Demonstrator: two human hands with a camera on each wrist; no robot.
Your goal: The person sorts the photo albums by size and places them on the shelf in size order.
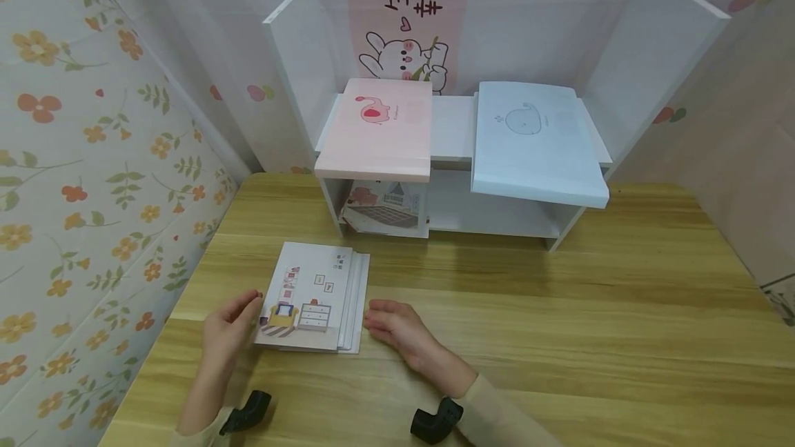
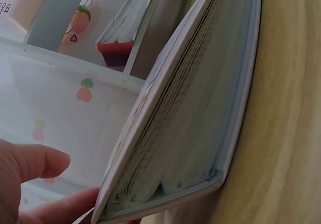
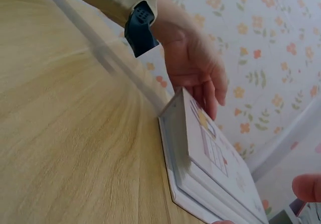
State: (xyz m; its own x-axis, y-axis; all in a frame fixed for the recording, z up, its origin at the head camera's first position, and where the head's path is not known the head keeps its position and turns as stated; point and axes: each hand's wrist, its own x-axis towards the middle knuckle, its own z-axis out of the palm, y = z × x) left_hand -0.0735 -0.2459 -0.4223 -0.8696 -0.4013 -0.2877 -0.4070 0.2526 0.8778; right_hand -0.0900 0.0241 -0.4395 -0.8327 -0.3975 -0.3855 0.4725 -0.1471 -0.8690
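Note:
A thick photo album (image 1: pixel 310 288) with a white cover, printed with a chair and a drawer cabinet, lies flat on the table. Its lower layers show past the cover on the right side. Along its left edge is my left hand (image 1: pixel 228 330); in the left wrist view the fingers (image 2: pixel 65 206) touch the album's spine (image 2: pixel 165 204), and the thumb stands away from the cover. My right hand (image 1: pixel 404 333) lies on the other side with its fingers extended toward the album's right edge. Whether those fingertips touch it I cannot tell.
Behind the album stands a white shelf (image 1: pixel 497 212) with tall side panels. A pink elephant box-like album (image 1: pixel 379 136) and a light blue whale one (image 1: pixel 534 136) lie on top, overhanging its front. A printed book (image 1: pixel 388 216) sits in the lower left compartment. A flowered curtain (image 1: pixel 93 157) borders the left.

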